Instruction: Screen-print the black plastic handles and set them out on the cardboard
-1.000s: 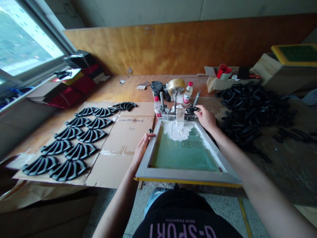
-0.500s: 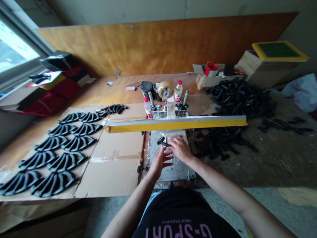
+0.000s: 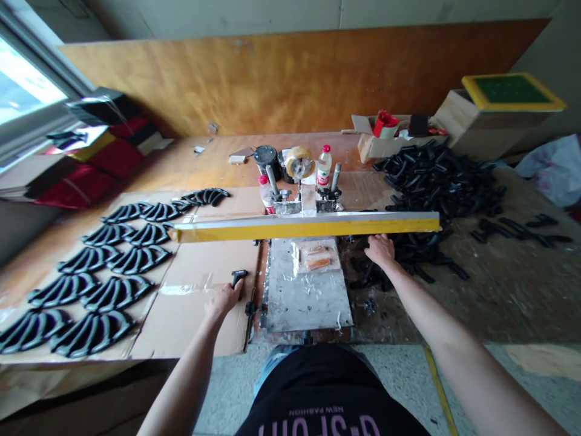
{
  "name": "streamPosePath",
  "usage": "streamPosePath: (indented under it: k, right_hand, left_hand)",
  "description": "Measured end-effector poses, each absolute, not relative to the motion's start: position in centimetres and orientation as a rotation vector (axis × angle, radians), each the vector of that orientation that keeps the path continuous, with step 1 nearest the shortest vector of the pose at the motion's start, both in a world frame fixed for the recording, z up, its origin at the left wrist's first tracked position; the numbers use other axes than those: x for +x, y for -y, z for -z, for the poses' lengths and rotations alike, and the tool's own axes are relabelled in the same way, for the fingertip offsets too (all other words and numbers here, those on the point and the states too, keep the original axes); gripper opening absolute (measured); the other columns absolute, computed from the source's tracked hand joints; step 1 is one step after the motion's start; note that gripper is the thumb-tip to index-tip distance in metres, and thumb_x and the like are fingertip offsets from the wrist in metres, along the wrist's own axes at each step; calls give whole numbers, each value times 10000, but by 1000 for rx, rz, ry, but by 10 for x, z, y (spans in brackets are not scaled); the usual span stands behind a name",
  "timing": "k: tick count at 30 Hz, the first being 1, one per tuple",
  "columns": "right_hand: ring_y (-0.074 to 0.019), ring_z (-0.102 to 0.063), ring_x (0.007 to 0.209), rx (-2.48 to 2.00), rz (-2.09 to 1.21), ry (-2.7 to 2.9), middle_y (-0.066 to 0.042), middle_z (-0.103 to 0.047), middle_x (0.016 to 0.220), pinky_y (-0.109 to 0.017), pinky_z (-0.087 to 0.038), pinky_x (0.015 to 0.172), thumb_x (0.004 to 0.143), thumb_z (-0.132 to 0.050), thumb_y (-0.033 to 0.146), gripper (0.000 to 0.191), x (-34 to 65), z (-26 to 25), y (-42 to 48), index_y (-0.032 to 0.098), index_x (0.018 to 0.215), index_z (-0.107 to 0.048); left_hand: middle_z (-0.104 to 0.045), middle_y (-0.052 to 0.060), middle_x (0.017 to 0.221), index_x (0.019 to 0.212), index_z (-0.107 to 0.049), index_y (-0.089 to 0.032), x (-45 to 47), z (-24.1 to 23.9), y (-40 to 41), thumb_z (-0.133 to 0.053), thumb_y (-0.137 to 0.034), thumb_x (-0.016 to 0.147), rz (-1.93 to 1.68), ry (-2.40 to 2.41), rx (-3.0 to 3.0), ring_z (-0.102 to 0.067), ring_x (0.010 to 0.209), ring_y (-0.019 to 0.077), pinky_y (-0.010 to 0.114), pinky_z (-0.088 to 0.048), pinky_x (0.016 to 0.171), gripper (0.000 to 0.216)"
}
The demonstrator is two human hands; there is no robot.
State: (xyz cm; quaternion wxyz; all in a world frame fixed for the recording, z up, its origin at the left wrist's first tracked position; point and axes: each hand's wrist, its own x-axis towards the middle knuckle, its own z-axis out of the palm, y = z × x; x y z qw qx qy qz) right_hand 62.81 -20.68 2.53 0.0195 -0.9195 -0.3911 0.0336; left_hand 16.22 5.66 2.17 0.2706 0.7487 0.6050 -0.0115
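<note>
The left hand pinches a black piece by its stem, near the right edge of the cardboard; it seems light, stiff, best held there. The right hand, half curled, touches the black heap; its hold I cannot tell.

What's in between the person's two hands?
In the head view, mostly a grey plate lies between the left hand and the right hand, plus some cardboard beside the left hand.

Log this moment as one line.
left hand: holds black piece over cardboard | right hand: at black pile, grip unclear | yellow-edged frame: raised over metal plate
</note>
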Motion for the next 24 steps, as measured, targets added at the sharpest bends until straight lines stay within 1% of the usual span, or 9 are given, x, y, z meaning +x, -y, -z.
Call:
streamPosePath:
  k: [2, 4, 8, 11, 13, 16, 20, 22, 24]
  right_hand:
    - [-282, -570, 985, -2737, -19, 1182, -145, -670, 961, -385, -436, 851, 826, -611, 236, 201, 613, -31, 203, 137, 997, -649]
    - [-260, -589, 931, -2520, 34, 1291, -126, -671, 953, -362, -448, 838, 880, -589, 299, 196, 589, -41, 193, 156, 1007, -634]
    - [-226, -570, 1024, -1966, -15, 1747, -85, -673, 1067, -348, -441, 927, 920, -572, 291, 195, 530, -57, 161, 201, 1080, -636]
    - [-217, -556, 1035, -1813, -93, 1903, -65, -678, 1116, -362, -446, 937, 923, -554, 207, 267, 499, -55, 141, 212, 1177, -636]
    - [-220, -548, 1037, -1815, -124, 1909, -62, -680, 1138, -370, -458, 928, 920, -549, 185, 303, 489, -49, 134, 210, 1206, -645]
    - [-224, -539, 1050, -1866, -137, 1872, -73, -674, 1170, -384, -465, 939, 915, -543, 164, 327, 482, -42, 132, 201, 1220, -657]
    - [-248, -552, 1093, -1919, -78, 1819, -94, -670, 1183, -425, -454, 991, 880, -612, 196, 342, 467, -44, 134, 189, 1218, -663]
    - [-234, -600, 1062, -1953, -64, 1668, -75, -707, 1097, -401, -487, 972, 854, -650, 200, 274, 466, -49, 138, 197, 1122, -708]
    - [-187, -657, 938, -2033, -39, 1414, -42, -740, 922, -341, -547, 880, 885, -590, 187, 170, 477, -56, 145, 184, 971, -736]
  left_hand:
    - [-661, 129, 630, 660, -559, -204, 164, -27, -57, -508, -694, 736, 66, -1738, 2045, -661, 772, 365, 478, -458, 733, 498]
    - [-698, 123, 728, 753, -595, -209, 175, -42, -58, -480, -664, 783, -9, -1749, 2044, -661, 782, 321, 442, -464, 741, 470]
    - [-678, 42, 724, 898, -600, -213, 228, -97, -56, -472, -587, 843, -543, -1376, 1767, -622, 648, 185, 278, -464, 585, 399]
    - [-611, 13, 654, 783, -590, -182, 271, -147, -44, -530, -551, 826, -935, -1074, 1535, -559, 574, 123, 210, -433, 514, 377]
    - [-574, -7, 634, 782, -599, -176, 290, -174, -34, -511, -530, 849, -1088, -935, 1428, -514, 534, 97, 197, -420, 499, 372]
    - [-555, -19, 619, 841, -624, -171, 303, -195, -22, -482, -525, 875, -1152, -876, 1371, -476, 503, 87, 195, -397, 474, 383]
    - [-611, 0, 665, 905, -658, -163, 299, -194, -17, -469, -540, 881, -1107, -902, 1442, -516, 538, 105, 218, -425, 507, 423]
    - [-636, 10, 697, 935, -672, -166, 292, -189, -15, -469, -559, 875, -1067, -879, 1494, -565, 602, 128, 241, -462, 574, 446]
    - [-661, 20, 759, 959, -681, -174, 281, -185, -11, -471, -586, 867, -1003, -846, 1500, -601, 688, 147, 262, -486, 660, 472]
